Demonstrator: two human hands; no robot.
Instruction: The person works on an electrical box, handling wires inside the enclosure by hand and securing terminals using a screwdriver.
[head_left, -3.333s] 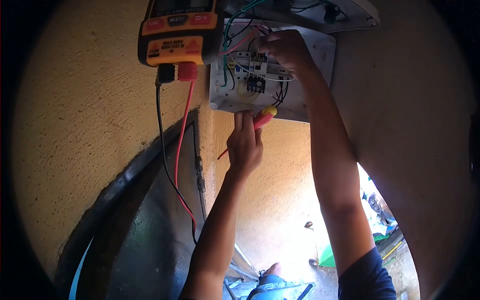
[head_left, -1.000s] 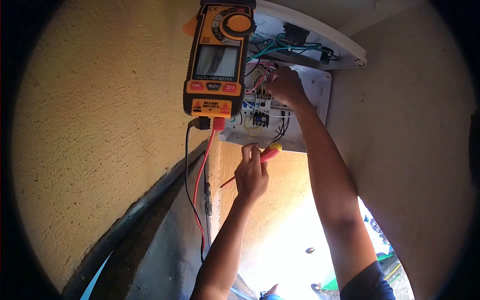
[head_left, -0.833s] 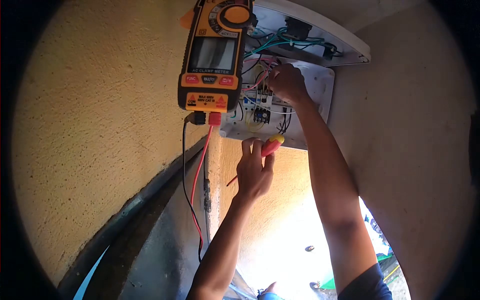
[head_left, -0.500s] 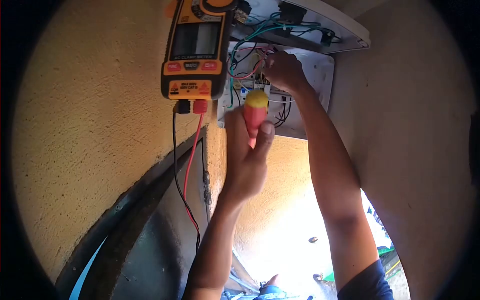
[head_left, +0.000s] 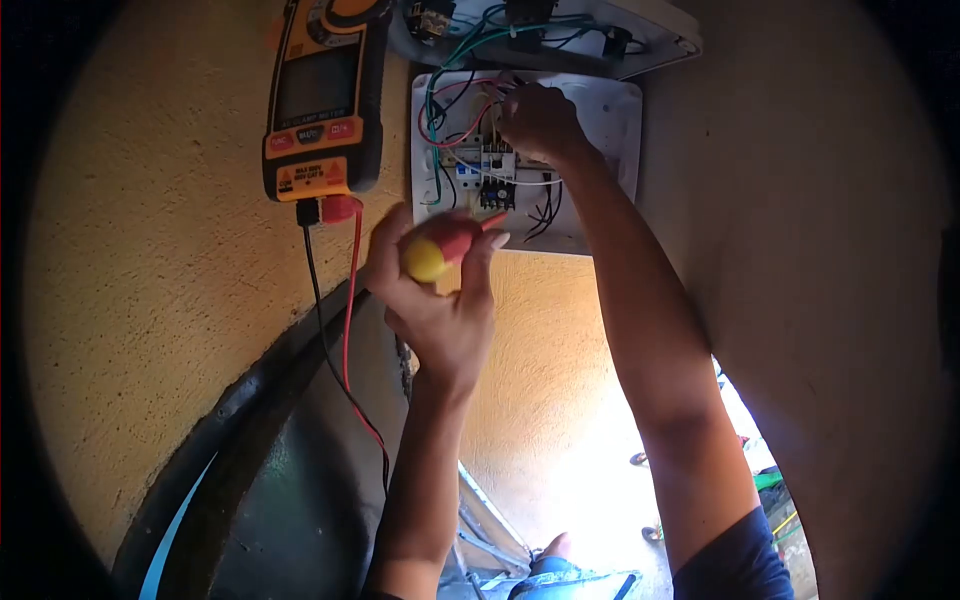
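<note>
My left hand (head_left: 435, 300) is wrapped around a screwdriver with a red and yellow handle (head_left: 440, 250), blurred by motion. Its yellow end points toward me and its orange-red front part slants up to the right, apart from the box. Inside the open white electrical box (head_left: 590, 220), my right hand (head_left: 540, 122) is closed at a bundle of wires (head_left: 490, 88); its fingertips are partly hidden. Below and left of that hand sit a contactor with a black overload relay (head_left: 497, 193) and a small breaker with a blue switch (head_left: 467, 172).
An orange and black clamp meter (head_left: 318, 110) hangs at the left, with red and black leads (head_left: 352, 340) running down. The box's raised lid (head_left: 630, 20) carries green wires. A yellow wall (head_left: 150, 250) stands left, a dark metal door (head_left: 310, 480) below it. A person's knee (head_left: 555, 560) shows at the bottom.
My left hand has moved left and tipped the screwdriver, its yellow end swinging down to the left. My right hand stays at the wires. The whole view has shifted slightly.
</note>
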